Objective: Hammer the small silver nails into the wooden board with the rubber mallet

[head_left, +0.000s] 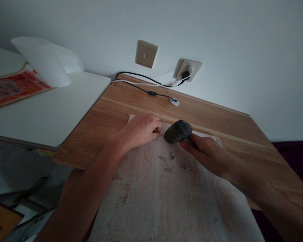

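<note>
A pale, worn wooden board [151, 201] lies over the wooden tabletop and reaches down toward me. Near its far edge my left hand [146, 129] rests with curled fingers pinched together; whatever they hold is hidden. My right hand [207, 151] grips the handle of a hammer [178, 131], whose dark, rounded head is just right of my left fingertips, above the board. Several loose screws or nails [183, 167] lie scattered on the board between my hands and a little nearer to me.
Behind the board runs the wooden tabletop [111, 111] with a cable grommet [174, 102] and black and white cables. A wall socket [189, 70] holds plugs. At left, a white table [83, 97] carries a white paper roll [44, 62] and a red printed sheet [17, 85].
</note>
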Demonstrator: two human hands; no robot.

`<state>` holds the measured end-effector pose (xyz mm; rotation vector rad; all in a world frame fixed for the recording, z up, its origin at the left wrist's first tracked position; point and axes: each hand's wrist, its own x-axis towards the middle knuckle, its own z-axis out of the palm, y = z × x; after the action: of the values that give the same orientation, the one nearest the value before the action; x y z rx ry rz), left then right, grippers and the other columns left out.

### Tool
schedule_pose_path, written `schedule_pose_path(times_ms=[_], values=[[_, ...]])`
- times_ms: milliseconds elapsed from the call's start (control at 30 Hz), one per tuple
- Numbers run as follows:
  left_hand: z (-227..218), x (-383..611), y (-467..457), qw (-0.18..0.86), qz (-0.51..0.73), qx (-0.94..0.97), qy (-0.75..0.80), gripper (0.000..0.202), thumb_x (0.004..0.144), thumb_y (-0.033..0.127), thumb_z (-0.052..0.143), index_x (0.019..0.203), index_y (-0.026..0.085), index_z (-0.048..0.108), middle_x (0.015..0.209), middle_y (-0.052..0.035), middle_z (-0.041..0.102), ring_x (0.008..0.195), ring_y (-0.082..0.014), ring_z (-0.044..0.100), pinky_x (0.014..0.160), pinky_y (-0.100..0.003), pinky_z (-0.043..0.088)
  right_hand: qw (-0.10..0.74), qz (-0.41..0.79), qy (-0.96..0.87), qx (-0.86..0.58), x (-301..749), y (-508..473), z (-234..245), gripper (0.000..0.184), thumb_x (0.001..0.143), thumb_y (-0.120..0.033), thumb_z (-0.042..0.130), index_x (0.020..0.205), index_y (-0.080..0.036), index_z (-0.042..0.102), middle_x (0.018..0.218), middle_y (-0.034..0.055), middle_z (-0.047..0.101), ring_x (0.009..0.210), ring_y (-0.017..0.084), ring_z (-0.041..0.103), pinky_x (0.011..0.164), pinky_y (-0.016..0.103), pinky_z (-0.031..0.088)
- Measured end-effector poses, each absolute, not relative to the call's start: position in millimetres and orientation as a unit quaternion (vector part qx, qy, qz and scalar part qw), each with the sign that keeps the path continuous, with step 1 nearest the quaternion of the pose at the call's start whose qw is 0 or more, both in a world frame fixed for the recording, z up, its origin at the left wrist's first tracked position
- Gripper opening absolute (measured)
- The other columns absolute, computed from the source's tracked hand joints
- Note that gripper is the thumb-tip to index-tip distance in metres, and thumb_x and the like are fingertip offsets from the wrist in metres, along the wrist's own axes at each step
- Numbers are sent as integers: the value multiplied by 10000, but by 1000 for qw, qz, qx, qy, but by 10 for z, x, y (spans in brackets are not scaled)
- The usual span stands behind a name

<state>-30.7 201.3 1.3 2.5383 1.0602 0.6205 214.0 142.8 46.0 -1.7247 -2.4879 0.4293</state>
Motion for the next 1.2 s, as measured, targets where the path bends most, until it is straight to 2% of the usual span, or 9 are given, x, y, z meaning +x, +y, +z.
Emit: schedule_pose_path(times_ms=[100, 367, 633, 733, 800, 900, 967, 1067, 1200], values=[[9, -301, 2020, 148, 211, 895, 363, 163, 910, 148, 690, 766, 186, 754, 795, -34, 699, 783, -189, 645, 688, -311, 434, 44, 150, -813, -561, 2149, 1429, 460, 286, 998, -442, 436, 799, -252, 511, 608, -4, 540, 539, 177, 516, 573, 312, 329], [31, -303, 2018, 143, 200, 906, 346, 192, 907, 75, 637, 771, 168, 735, 821, -47, 704, 804, -192, 654, 766, -315, 479, 59, 156, -814, -556, 2170, 1440, 457, 293, 1018, -457, 452, 842, -248, 559, 684, 24, 645, 614, 200, 610, 599, 315, 381], [6, -319, 2011, 193, 210, 894, 346, 205, 894, 38, 609, 839, 168, 757, 874, -61, 734, 873, -211, 687, 864, -353, 507, 66, 154, -821, -546, 2133, 1464, 551, 341, 1043, -486, 436, 899, -236, 617, 756, 50, 715, 704, 231, 689, 616, 321, 428], [-11, -334, 2014, 216, 227, 875, 369, 142, 874, 98, 677, 959, 173, 761, 981, -65, 743, 941, -221, 695, 893, -361, 510, 84, 143, -826, -539, 2095, 1472, 660, 346, 1044, -492, 443, 861, -242, 596, 720, 31, 693, 630, 202, 657, 578, 307, 414], [-10, -348, 2016, 218, 229, 864, 391, 183, 852, 183, 750, 1035, 176, 747, 1071, -75, 732, 1010, -243, 688, 924, -377, 510, 100, 124, -826, -541, 2054, 1469, 710, 349, 1041, -500, 458, 834, -244, 575, 692, 18, 666, 585, 183, 625, 548, 299, 386], [-2, -366, 2015, 216, 223, 860, 405, 262, 840, 290, 801, 1068, 184, 729, 1129, -88, 715, 1074, -273, 670, 961, -404, 508, 104, 112, -824, -546, 1969, 1469, 703, 335, 1039, -477, 455, 823, -244, 559, 690, 22, 666, 559, 176, 609, 522, 298, 361], [-2, -372, 2013, 218, 222, 861, 403, 273, 847, 306, 801, 1079, 184, 726, 1142, -93, 712, 1098, -281, 665, 971, -409, 506, 94, 123, -834, -530, 1922, 1483, 663, 295, 1032, -428, 444, 834, -241, 558, 718, 38, 691, 583, 185, 630, 543, 303, 377], [-16, -369, 2012, 224, 226, 856, 407, 234, 847, 269, 800, 1049, 172, 733, 1109, -93, 721, 1057, -269, 681, 948, -393, 509, 93, 119, -828, -540, 1926, 1512, 630, 287, 1017, -429, 446, 823, -246, 550, 713, 43, 687, 598, 197, 636, 557, 306, 384], [-45, -344, 2032, 233, 227, 864, 384, 67, 855, 140, 744, 911, 176, 754, 956, -59, 751, 908, -217, 696, 875, -353, 509, 119, 109, -794, -587, 2044, 1526, 679, 308, 991, -477, 472, 770, -264, 500, 581, -7, 565, 491, 170, 529, 506, 299, 335]])
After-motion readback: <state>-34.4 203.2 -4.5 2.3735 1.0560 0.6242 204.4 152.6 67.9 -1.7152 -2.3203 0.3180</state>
